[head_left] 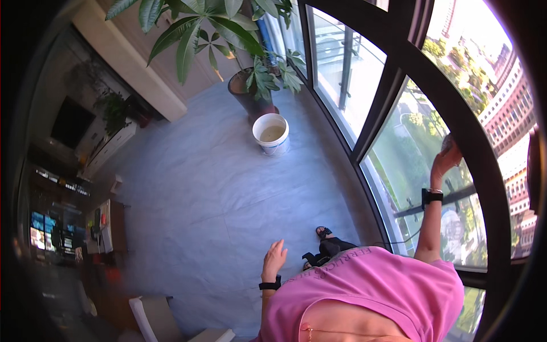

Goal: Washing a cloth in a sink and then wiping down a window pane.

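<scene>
My right hand point(446, 160) is raised against the window pane point(410, 158) at the right, beside the dark frame. Its fingers are curled round a small greyish wad point(447, 142), possibly a cloth; the frame and fingers partly hide it. Low in front of my body, my left hand point(274, 257) hangs over the floor with its fingers loosely extended and nothing in it. A white plastic bucket point(275, 147) with cloudy liquid inside stands on the floor farther off, touched by neither hand.
Behind the bucket stands a dark plant pot point(256, 100) with a large leafy plant point(209, 21). A chair point(156, 318) is at the lower left, near a desk point(117, 226). Dark window frames point(380, 115) run along the right.
</scene>
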`<state>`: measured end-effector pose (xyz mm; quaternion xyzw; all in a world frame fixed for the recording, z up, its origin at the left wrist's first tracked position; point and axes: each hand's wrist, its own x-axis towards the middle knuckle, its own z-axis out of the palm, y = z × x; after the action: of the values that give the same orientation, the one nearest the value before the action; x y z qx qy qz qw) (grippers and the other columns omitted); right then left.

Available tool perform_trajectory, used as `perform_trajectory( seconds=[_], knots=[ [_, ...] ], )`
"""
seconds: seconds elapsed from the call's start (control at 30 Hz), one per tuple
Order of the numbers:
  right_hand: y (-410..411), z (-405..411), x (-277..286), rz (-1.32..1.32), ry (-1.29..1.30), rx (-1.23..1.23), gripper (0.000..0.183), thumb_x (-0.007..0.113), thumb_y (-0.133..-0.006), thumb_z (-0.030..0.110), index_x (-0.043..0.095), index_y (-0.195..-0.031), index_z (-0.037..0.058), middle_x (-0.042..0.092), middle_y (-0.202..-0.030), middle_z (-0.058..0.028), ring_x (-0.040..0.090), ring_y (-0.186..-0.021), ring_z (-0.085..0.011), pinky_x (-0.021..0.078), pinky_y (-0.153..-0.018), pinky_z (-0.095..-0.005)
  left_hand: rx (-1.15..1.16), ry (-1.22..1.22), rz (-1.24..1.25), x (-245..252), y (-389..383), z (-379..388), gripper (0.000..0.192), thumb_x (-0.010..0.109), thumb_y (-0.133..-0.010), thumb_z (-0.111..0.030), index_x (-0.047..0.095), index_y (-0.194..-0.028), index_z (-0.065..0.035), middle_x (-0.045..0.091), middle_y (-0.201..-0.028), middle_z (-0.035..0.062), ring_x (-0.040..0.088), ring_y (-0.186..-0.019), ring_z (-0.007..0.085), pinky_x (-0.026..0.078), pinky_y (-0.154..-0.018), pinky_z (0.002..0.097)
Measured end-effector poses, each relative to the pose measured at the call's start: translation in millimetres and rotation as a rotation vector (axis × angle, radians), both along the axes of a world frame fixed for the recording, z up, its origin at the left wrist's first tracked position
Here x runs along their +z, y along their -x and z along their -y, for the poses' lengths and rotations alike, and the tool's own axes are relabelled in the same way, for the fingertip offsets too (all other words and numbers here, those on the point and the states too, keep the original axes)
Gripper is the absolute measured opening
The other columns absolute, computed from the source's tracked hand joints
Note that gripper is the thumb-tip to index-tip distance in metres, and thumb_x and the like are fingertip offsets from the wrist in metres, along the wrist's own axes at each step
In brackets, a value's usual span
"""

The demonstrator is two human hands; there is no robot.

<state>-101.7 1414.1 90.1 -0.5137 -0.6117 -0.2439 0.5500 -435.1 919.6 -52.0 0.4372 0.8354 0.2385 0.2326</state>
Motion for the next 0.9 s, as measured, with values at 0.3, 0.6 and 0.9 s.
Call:
perform_trajectory(
  seconds=[0.3,0.6,0.9],
  knots=[
    [176.1,-121.8,-12.4,0.074,0.168,0.3,0.037,0.049,-0.074,-0.003,0.053,-0.109,0.0089,0.049,-0.115,-0.0128,0.042,-0.111,-0.0309,0.0307,-0.095,-0.0416,0.267,-0.077,0.021,33.5,-6.8,-41.7,0.041,0.051,-0.083,-0.018,0.044,-0.12,-0.0016,0.048,-0.118,0.0186,0.047,-0.106,0.0341,0.041,-0.087,0.0383],
    [202.5,-208.6,-125.2,-0.212,0.525,0.45,0.011,0.053,-0.073,0.012,0.059,-0.074,0.0021,0.06,-0.066,-0.0109,0.057,-0.059,-0.0249,0.0475,-0.056,-0.0368,0.709,-0.162,0.01,14.1,-41.7,29.6,0.04,0.051,-0.083,-0.018,0.044,-0.119,-0.0026,0.05,-0.115,0.0175,0.049,-0.104,0.0321,0.04,-0.088,0.0367],
    [342.1,-60.1,-179.6,-0.78,1.486,1.457,0.021,0.054,-0.075,0.017,0.061,-0.084,-0.0003,0.062,-0.08,-0.0133,0.06,-0.071,-0.0238,0.0514,-0.066,-0.0368,1.245,-0.483,-0.492,121.7,-99.4,166.4,0.03,0.053,-0.079,-0.004,0.052,-0.109,-0.0005,0.057,-0.103,0.0179,0.055,-0.091,0.0332,0.045,-0.077,0.0349]
  ],
)
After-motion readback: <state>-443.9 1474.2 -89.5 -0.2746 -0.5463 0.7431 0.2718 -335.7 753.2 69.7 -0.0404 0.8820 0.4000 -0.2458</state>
